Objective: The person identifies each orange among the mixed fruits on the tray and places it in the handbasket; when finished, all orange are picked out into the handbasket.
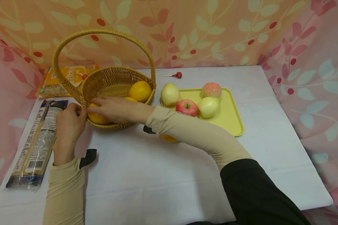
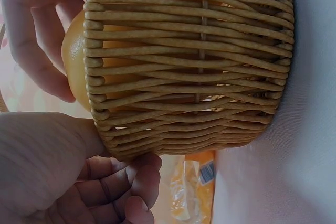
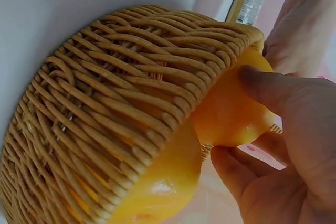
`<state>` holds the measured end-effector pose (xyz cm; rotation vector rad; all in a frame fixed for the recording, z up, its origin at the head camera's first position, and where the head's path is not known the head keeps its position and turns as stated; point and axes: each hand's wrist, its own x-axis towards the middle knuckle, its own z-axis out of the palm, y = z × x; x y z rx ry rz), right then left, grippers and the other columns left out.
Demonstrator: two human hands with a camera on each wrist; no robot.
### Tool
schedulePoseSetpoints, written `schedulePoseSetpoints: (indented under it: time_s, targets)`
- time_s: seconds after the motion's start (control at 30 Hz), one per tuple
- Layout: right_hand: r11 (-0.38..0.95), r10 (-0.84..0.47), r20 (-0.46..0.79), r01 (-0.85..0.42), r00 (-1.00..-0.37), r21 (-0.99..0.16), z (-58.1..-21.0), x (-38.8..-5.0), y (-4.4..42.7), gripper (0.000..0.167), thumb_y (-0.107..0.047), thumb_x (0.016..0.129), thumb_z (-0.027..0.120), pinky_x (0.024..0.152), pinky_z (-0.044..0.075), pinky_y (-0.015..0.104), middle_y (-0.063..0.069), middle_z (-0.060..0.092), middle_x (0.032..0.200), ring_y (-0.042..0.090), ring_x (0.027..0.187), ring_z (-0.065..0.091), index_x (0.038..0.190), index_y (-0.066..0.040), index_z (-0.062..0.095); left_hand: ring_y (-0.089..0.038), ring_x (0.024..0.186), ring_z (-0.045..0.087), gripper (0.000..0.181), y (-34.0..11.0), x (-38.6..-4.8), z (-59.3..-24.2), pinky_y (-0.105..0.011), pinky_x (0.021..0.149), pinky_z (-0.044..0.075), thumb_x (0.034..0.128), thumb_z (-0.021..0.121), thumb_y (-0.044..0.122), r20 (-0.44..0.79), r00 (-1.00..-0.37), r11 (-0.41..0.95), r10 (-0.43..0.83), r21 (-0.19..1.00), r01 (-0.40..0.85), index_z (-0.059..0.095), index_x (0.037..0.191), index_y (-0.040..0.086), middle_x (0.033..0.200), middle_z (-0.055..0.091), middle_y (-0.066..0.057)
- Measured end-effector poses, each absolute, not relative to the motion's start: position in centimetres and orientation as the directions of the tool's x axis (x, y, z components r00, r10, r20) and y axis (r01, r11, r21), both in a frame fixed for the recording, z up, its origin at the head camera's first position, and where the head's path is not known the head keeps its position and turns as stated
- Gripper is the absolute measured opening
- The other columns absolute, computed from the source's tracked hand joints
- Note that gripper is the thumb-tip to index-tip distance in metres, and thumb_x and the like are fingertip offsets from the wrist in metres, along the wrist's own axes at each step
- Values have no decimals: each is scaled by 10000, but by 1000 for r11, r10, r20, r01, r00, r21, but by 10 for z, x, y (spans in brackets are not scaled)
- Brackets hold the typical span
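A wicker basket (image 1: 110, 75) with a tall arched handle stands at the left of the table. My left hand (image 1: 69, 128) pinches its left rim between thumb and fingers, as the left wrist view shows. Over the near rim reaches my right hand (image 1: 116, 109), holding an orange (image 3: 226, 108) inside the basket's left end, close to the left hand. Another orange (image 3: 168, 182) lies beside it in the right wrist view. At the basket's right end rests an orange (image 1: 140, 91), with part of one more (image 1: 130, 99) showing above my right wrist.
A yellow tray (image 1: 232, 122) holds a red apple (image 1: 186, 107), two pale round fruits and a pink speckled ball (image 1: 212, 90). Behind lies a red lollipop (image 1: 178, 75). Left are a long clear package (image 1: 36, 143) and an orange bag (image 1: 64, 78). A yellow-orange thing (image 1: 169, 138) shows beneath my right sleeve.
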<state>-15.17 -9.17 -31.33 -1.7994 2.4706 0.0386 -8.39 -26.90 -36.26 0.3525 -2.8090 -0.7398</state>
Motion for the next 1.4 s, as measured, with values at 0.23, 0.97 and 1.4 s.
schedulePoseSetpoints:
  time_s: [0.23,0.97,1.4]
  targets:
    - [289,-955,-70,-957,-289,22,-313,-151,-92,332,-97,1009,436,1001,458,295,81,494,1366,242,1131,562,1291,-149,602,-360,642,553,384,-268,-85,-361,-276,465,351,997,460,244,130,-950,844,-285,503,-184,595,1004,-116,837,621,-299]
    - [312,-942,-143,-949,-303,-43,-312,-153,-86,374,-77,992,394,1159,337,300,44,465,1506,207,1390,449,1265,-165,634,-349,631,548,390,-267,-84,-360,-291,461,371,999,445,254,96,-948,833,-302,510,-214,587,1026,-109,841,615,-295]
    - [300,-948,-133,-952,-291,-59,-308,-151,-79,371,-112,993,402,1152,351,314,43,448,1519,211,1407,428,1284,-190,619,-359,636,548,386,-267,-83,-360,-293,463,362,995,450,250,109,-948,835,-300,509,-206,588,1015,-110,830,612,-293]
